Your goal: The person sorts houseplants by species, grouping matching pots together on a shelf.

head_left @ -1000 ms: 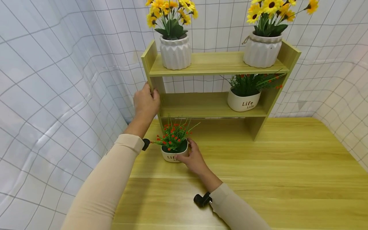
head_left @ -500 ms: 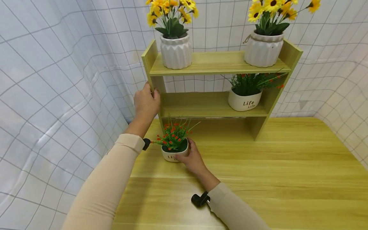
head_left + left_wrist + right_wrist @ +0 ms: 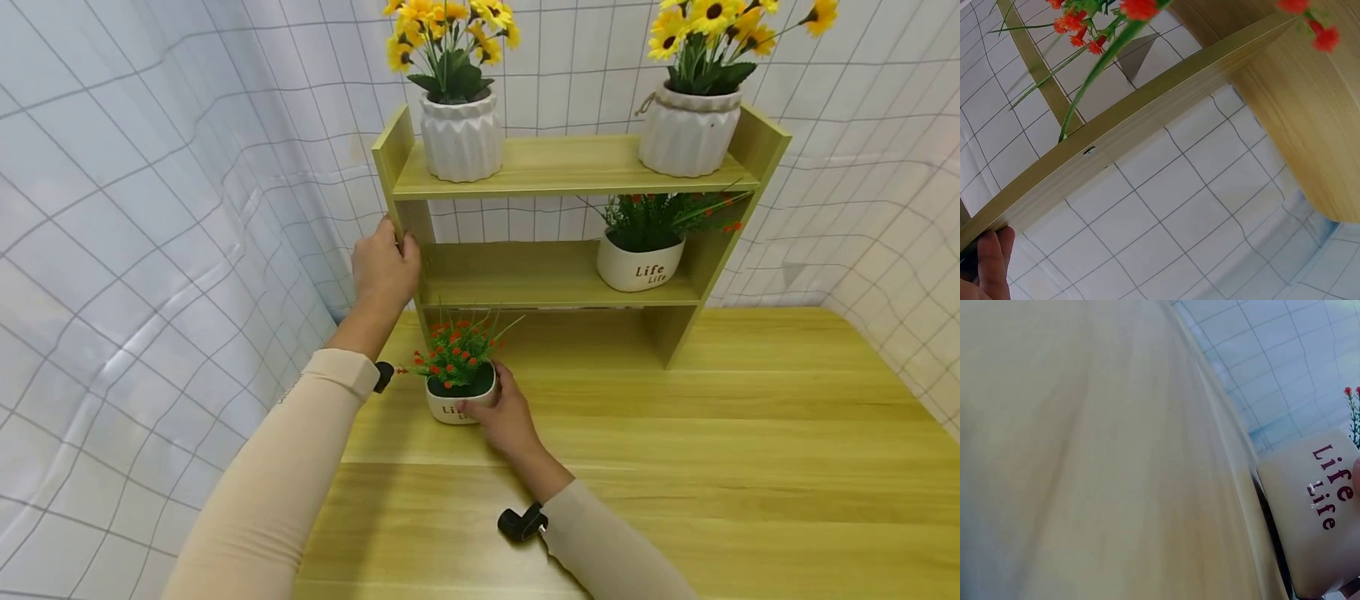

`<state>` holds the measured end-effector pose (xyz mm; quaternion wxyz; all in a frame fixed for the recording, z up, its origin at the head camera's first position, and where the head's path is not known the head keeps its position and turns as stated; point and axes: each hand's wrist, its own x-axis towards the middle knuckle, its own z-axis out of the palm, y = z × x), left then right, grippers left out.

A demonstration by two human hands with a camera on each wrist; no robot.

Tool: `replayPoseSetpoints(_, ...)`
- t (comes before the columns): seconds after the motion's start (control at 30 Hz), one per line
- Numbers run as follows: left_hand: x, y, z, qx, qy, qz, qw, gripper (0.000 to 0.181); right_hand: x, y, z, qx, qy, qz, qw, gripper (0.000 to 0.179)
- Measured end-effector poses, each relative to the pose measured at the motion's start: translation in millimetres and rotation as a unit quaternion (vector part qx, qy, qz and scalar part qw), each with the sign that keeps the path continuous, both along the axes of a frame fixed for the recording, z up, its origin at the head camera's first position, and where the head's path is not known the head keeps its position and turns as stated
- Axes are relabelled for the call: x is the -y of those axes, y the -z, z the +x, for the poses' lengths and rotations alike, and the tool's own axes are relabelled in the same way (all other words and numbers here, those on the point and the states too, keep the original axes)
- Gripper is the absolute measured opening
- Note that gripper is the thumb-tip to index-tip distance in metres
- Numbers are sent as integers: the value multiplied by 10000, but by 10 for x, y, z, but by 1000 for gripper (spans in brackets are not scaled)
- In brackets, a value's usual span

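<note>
My left hand [image 3: 386,268] grips the left side panel of the wooden shelf [image 3: 558,287], at about the height of its middle board; in the left wrist view its fingers [image 3: 992,262] lie against the panel's side. My right hand [image 3: 508,415] holds a white oval flowerpot [image 3: 442,408] by its right end, thumb on the front and fingers round the side. Red flowers and green grass fill this pot, and "Life" lettering marks its front. It sits low at the table, before the shelf's lower left corner. The right wrist view shows the same flowerpot [image 3: 1310,550] at its right edge.
Two white ribbed pots, left [image 3: 461,142] and right [image 3: 686,137], hold yellow flowers on the top board. A matching "Life" pot [image 3: 637,267] stands right on the middle board. A grid-patterned curtain [image 3: 150,250] surrounds the wooden table [image 3: 712,467].
Hardly anything differs. The whole scene shifts slightly in the head view, and the right forearm sits a touch further left. Both hands keep their holds.
</note>
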<state>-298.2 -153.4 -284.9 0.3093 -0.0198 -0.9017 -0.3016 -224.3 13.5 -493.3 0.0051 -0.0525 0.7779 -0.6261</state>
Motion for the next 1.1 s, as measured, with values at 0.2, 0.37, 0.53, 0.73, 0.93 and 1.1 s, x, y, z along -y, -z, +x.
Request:
replayPoseSetpoints(0.2,2,-5,-6,-63,-23,-12,10000,24,-115,-69,46,27,134,-114,9998,94)
replayPoseSetpoints(0.37,6,-2,-11,-63,-29,-19,10000,24,-236,-141,89,-64,83,-355,9993,94)
replayPoseSetpoints(0.53,16,7,-12,-63,-30,3,10000,24,-366,-245,144,-141,185,-463,9987,92)
replayPoseSetpoints(0.73,20,10,-12,-71,-62,-7,10000,24,-538,-395,191,-280,269,-305,9988,89)
replayPoseSetpoints(0.93,0,0,-1,-26,-41,-10,10000,24,-698,-575,218,-690,306,-263,9968,82)
replayPoseSetpoints(1.1,-8,4,-3,13,-69,-15,10000,25,-785,-710,221,-1061,308,-220,9936,78)
